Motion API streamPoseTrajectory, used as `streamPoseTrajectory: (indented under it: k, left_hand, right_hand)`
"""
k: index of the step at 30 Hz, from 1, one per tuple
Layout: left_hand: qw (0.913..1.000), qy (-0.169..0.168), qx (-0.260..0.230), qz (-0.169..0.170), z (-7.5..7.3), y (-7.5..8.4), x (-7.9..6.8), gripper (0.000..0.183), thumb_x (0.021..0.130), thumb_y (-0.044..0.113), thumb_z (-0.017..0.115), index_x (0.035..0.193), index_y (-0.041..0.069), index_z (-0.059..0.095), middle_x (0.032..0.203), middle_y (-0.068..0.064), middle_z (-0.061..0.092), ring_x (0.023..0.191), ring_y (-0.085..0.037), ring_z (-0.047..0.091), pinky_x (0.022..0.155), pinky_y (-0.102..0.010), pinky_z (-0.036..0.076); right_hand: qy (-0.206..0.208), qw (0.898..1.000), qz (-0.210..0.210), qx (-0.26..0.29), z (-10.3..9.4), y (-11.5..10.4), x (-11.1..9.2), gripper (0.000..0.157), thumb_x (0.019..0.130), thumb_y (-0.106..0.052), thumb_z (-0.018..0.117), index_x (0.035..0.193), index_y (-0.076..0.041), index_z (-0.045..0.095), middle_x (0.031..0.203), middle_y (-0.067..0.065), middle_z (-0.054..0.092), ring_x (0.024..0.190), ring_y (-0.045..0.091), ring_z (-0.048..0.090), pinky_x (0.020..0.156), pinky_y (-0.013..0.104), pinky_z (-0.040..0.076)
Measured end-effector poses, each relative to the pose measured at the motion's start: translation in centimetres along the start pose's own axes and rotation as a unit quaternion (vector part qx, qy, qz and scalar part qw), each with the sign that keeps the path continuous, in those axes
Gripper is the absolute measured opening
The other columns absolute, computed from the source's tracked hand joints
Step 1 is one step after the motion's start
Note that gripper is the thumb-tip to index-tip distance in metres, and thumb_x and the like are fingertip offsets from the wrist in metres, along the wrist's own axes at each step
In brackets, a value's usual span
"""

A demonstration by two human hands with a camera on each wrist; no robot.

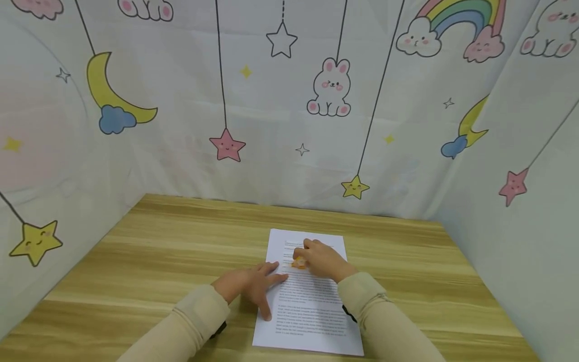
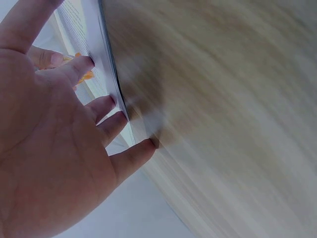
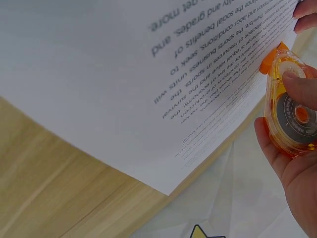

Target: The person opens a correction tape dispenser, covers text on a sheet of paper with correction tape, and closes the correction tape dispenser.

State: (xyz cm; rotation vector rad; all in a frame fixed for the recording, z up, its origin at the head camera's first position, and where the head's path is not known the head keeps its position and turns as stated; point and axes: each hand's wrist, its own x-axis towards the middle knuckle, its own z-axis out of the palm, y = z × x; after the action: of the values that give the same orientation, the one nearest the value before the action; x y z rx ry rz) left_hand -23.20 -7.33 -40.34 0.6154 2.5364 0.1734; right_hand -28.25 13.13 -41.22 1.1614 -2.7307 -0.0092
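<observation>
A printed sheet of paper point(image 1: 312, 322) lies on the wooden table; the left wrist view shows a dark edge along its side. My right hand point(image 1: 323, 259) grips an orange, see-through correction tape dispenser point(image 3: 290, 106) between thumb and fingers. Its orange tip meets the sheet among the upper lines of text. My left hand point(image 1: 255, 286) rests on the sheet's left edge with fingers spread. In the left wrist view, fingertips point(image 2: 148, 144) touch the paper's edge and the table beside it.
The wooden table point(image 1: 181, 236) stretches around the sheet on both sides. A white cloth point(image 1: 280, 100) printed with stars, moons and rabbits hangs behind it and at the sides.
</observation>
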Motion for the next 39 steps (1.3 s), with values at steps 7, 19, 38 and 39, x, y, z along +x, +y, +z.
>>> streamPoseTrajectory:
  k: [7,19,38,39]
  left_hand:
    - [1.0,-0.002,0.008,0.004,0.2,0.2,-0.1,0.095,0.064,0.046,0.079,0.143,0.034,0.029,0.155,0.0,0.011,0.142,-0.028,0.012,0.107,-0.054,0.027]
    - [0.9999,-0.001,-0.012,-0.009,0.0,0.2,-0.2,0.094,0.064,0.043,0.081,0.143,0.034,0.03,0.155,0.0,0.01,0.143,-0.028,0.01,0.107,-0.055,0.025]
    - [1.0,0.006,0.002,0.002,0.2,0.0,-0.2,0.091,0.065,0.045,0.079,0.142,0.032,0.032,0.156,-0.001,0.008,0.143,-0.027,0.007,0.109,-0.055,0.022]
    - [1.0,0.006,0.003,0.003,0.2,0.0,-0.2,0.091,0.065,0.045,0.079,0.142,0.032,0.032,0.156,0.0,0.007,0.144,-0.026,0.006,0.11,-0.055,0.021]
  right_hand:
    - [0.003,1.0,0.0,-0.002,0.1,0.9,-1.2,0.027,0.079,-0.002,0.064,0.098,-0.021,0.062,0.081,0.0,0.051,0.071,0.017,0.05,0.065,0.029,0.046]
    - [0.001,1.0,0.002,0.0,-0.3,1.8,-2.3,0.03,0.077,0.002,0.063,0.097,-0.021,0.063,0.08,-0.001,0.05,0.07,0.016,0.048,0.065,0.028,0.043]
    - [0.059,0.981,0.093,0.162,-0.4,4.1,-5.2,0.028,0.082,-0.005,0.066,0.106,-0.019,0.063,0.079,-0.003,0.047,0.072,0.01,0.049,0.061,0.021,0.041]
    - [0.056,0.982,0.088,0.155,-0.3,4.0,-5.3,0.028,0.081,-0.005,0.066,0.105,-0.02,0.063,0.079,-0.003,0.047,0.072,0.01,0.048,0.061,0.021,0.041]
